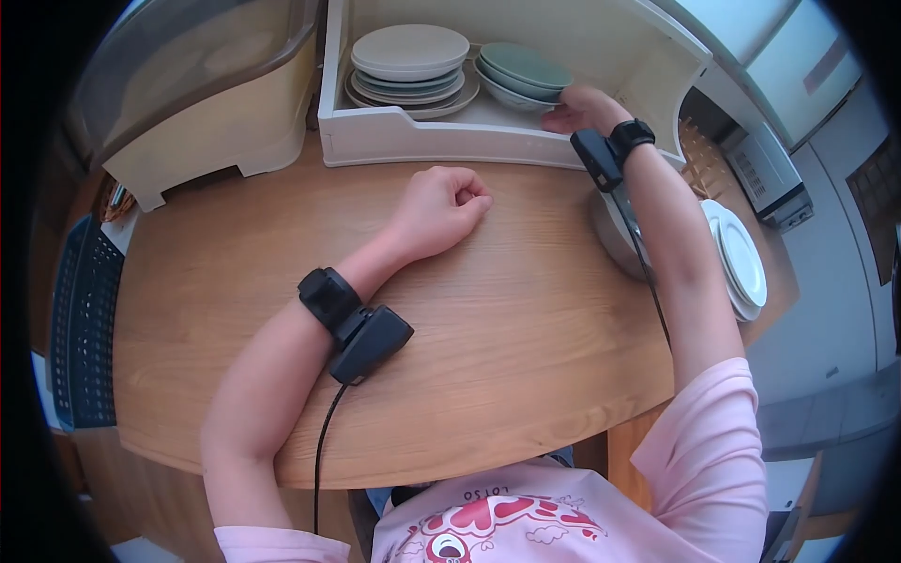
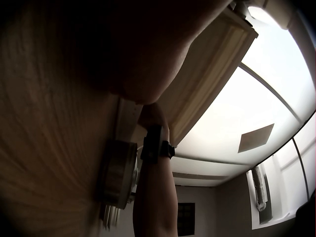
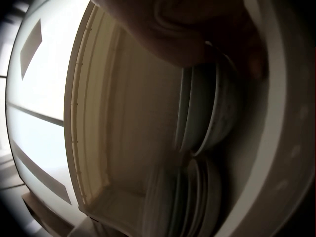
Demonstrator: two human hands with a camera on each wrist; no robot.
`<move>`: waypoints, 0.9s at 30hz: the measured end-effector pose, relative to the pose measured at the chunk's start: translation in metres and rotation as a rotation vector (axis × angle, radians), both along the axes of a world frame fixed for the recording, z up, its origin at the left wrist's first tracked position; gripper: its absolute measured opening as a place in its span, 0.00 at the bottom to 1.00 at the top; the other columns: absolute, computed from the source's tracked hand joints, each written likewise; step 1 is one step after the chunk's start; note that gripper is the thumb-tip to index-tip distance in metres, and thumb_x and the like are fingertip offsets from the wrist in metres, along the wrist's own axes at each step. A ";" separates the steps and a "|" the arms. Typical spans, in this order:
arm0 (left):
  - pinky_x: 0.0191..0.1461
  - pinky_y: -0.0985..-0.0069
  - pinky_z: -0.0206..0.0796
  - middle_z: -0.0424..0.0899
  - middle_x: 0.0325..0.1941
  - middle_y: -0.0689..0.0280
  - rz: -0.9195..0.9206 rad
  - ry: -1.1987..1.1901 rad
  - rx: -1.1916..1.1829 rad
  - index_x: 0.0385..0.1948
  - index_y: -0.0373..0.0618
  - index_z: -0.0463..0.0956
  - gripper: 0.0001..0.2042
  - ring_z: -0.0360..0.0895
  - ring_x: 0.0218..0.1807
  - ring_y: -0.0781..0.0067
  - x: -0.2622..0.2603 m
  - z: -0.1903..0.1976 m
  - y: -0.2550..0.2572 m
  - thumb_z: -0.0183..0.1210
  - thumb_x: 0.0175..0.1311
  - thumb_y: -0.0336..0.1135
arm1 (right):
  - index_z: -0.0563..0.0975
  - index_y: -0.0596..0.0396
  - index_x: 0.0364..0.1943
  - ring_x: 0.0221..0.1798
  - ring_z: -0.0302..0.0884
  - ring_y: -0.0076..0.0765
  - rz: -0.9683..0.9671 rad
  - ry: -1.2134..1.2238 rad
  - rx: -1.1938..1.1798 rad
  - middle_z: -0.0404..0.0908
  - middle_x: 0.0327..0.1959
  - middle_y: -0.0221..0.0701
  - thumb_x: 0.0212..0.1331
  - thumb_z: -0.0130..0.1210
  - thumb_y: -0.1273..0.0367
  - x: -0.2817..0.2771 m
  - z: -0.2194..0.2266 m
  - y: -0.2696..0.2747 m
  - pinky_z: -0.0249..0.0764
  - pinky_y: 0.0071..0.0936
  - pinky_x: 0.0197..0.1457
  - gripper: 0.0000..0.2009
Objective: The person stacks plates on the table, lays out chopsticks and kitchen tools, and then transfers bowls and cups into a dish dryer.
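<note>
My right hand (image 1: 587,108) reaches into a white dish box (image 1: 450,148) at the back of the table. Its fingers grip the right edge of a small stack of bowls (image 1: 521,68): pale green ones on top, a white one below. In the right wrist view the fingers overlap the near ends of these stacked bowls (image 3: 202,103), and part of the grip is hidden. A taller stack of plates (image 1: 410,52) stands to their left in the box. My left hand (image 1: 441,211) rests on the wooden table, loosely curled with nothing in it, in front of the box.
A metal pot (image 1: 615,235) sits under my right forearm. White plates (image 1: 741,253) and a wooden peg rack (image 1: 702,159) stand at the right edge. At left are a cream bin with a clear cover (image 1: 216,141) and a dark blue basket (image 1: 89,319).
</note>
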State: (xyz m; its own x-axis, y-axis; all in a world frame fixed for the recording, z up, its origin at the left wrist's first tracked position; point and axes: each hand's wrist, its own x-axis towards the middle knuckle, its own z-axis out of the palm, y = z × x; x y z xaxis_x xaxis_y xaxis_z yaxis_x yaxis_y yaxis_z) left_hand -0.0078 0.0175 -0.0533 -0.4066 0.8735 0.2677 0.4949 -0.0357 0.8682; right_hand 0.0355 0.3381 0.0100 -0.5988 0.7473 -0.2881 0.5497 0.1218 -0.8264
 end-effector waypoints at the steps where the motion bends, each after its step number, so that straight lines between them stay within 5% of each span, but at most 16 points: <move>1: 0.36 0.73 0.71 0.83 0.25 0.58 0.010 0.009 0.001 0.31 0.36 0.81 0.10 0.79 0.28 0.69 0.000 0.001 0.000 0.58 0.56 0.34 | 0.67 0.60 0.55 0.41 0.82 0.46 0.055 0.150 -0.112 0.79 0.46 0.47 0.64 0.40 0.72 -0.001 -0.012 0.020 0.83 0.34 0.39 0.16; 2: 0.36 0.73 0.71 0.83 0.25 0.58 0.010 0.008 0.000 0.31 0.36 0.81 0.10 0.79 0.28 0.69 -0.001 -0.002 0.001 0.58 0.56 0.34 | 0.68 0.60 0.54 0.41 0.81 0.47 0.109 0.301 -0.224 0.77 0.47 0.44 0.66 0.37 0.75 0.000 -0.014 0.022 0.85 0.36 0.40 0.14; 4: 0.23 0.84 0.62 0.79 0.21 0.71 -0.004 -0.009 0.024 0.32 0.37 0.79 0.07 0.70 0.21 0.87 -0.002 -0.004 0.002 0.57 0.62 0.32 | 0.68 0.59 0.54 0.41 0.81 0.45 0.061 0.320 -0.193 0.77 0.48 0.42 0.66 0.37 0.76 -0.002 -0.011 0.012 0.85 0.35 0.40 0.14; 5: 0.23 0.84 0.62 0.79 0.21 0.71 -0.003 -0.006 0.025 0.32 0.37 0.79 0.07 0.70 0.21 0.87 -0.002 -0.002 0.002 0.57 0.62 0.32 | 0.68 0.58 0.54 0.41 0.81 0.44 0.012 0.339 -0.164 0.77 0.48 0.40 0.66 0.37 0.76 -0.002 -0.010 0.006 0.85 0.34 0.39 0.15; 7: 0.36 0.73 0.71 0.83 0.24 0.58 0.021 -0.015 0.012 0.32 0.36 0.81 0.10 0.79 0.28 0.70 -0.001 0.000 0.002 0.58 0.56 0.34 | 0.68 0.56 0.55 0.42 0.80 0.42 0.003 0.396 -0.171 0.77 0.48 0.39 0.66 0.37 0.76 -0.003 -0.012 -0.001 0.85 0.32 0.39 0.15; 15: 0.35 0.74 0.70 0.82 0.24 0.59 0.021 -0.032 0.026 0.32 0.36 0.81 0.09 0.78 0.27 0.71 -0.002 -0.002 0.005 0.58 0.57 0.33 | 0.70 0.53 0.55 0.46 0.78 0.36 -0.084 0.368 -0.073 0.76 0.50 0.36 0.69 0.38 0.73 0.006 -0.005 -0.021 0.84 0.26 0.41 0.14; 17: 0.35 0.74 0.70 0.82 0.24 0.59 0.024 -0.021 0.026 0.32 0.36 0.81 0.09 0.78 0.27 0.72 -0.003 -0.004 0.007 0.58 0.57 0.33 | 0.62 0.68 0.58 0.50 0.77 0.42 -0.023 0.374 -0.062 0.68 0.57 0.45 0.66 0.33 0.76 0.016 -0.001 -0.021 0.85 0.31 0.46 0.17; 18: 0.29 0.79 0.66 0.80 0.22 0.65 0.020 -0.013 0.029 0.33 0.37 0.80 0.09 0.74 0.24 0.79 -0.004 -0.005 0.008 0.57 0.60 0.33 | 0.62 0.68 0.58 0.50 0.77 0.42 -0.030 0.376 -0.060 0.68 0.57 0.45 0.66 0.33 0.76 0.021 0.001 -0.021 0.85 0.31 0.46 0.17; 19: 0.22 0.84 0.63 0.78 0.20 0.71 0.015 -0.005 0.032 0.33 0.37 0.79 0.08 0.71 0.21 0.87 -0.004 -0.005 0.008 0.57 0.63 0.33 | 0.66 0.67 0.55 0.48 0.78 0.40 -0.046 0.383 -0.070 0.72 0.53 0.44 0.67 0.37 0.75 0.026 0.008 -0.027 0.84 0.29 0.47 0.15; 27: 0.23 0.86 0.63 0.77 0.22 0.70 -0.021 -0.079 0.004 0.36 0.38 0.78 0.08 0.70 0.22 0.86 -0.005 -0.005 0.008 0.56 0.64 0.33 | 0.73 0.73 0.45 0.45 0.80 0.40 0.034 0.447 -0.026 0.78 0.44 0.46 0.67 0.43 0.74 0.085 0.057 -0.082 0.82 0.26 0.51 0.13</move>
